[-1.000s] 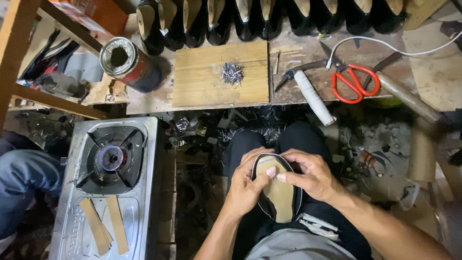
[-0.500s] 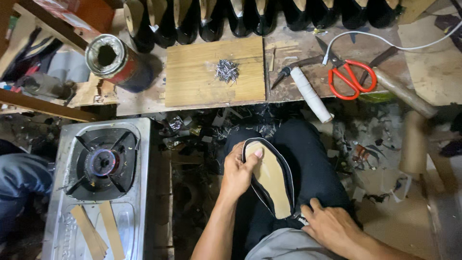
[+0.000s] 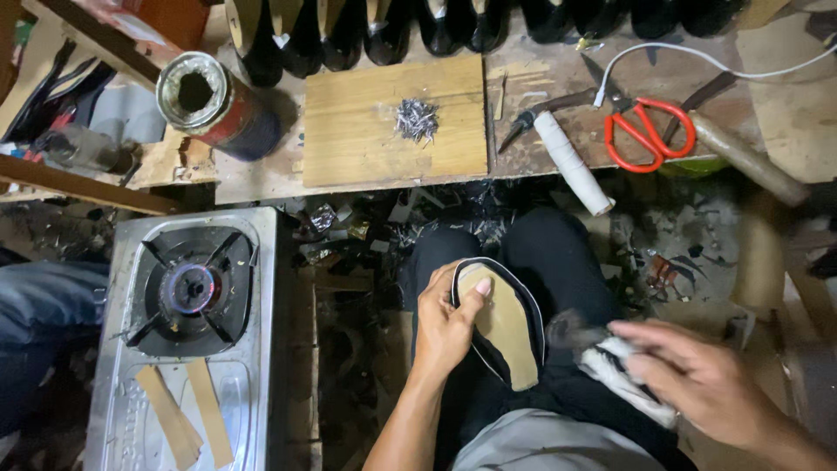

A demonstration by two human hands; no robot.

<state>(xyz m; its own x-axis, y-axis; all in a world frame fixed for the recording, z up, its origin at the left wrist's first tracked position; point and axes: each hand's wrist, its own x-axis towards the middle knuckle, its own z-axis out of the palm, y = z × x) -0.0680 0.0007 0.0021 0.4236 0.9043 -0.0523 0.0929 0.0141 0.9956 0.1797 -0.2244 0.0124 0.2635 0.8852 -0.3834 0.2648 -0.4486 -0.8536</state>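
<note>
left hand grips black shoe upper, thumb on its tan insole; right hand, at three o'clock, clutches a blurred black-and-white brush.

Low wooden workbench runs across the top, worn & stained, w/ a paler board lying on it. Below, the floor is dark, littered w/ scraps. Steel gas stove sits at left. Wooden beam crosses far left. Light is dim, warm.
</note>
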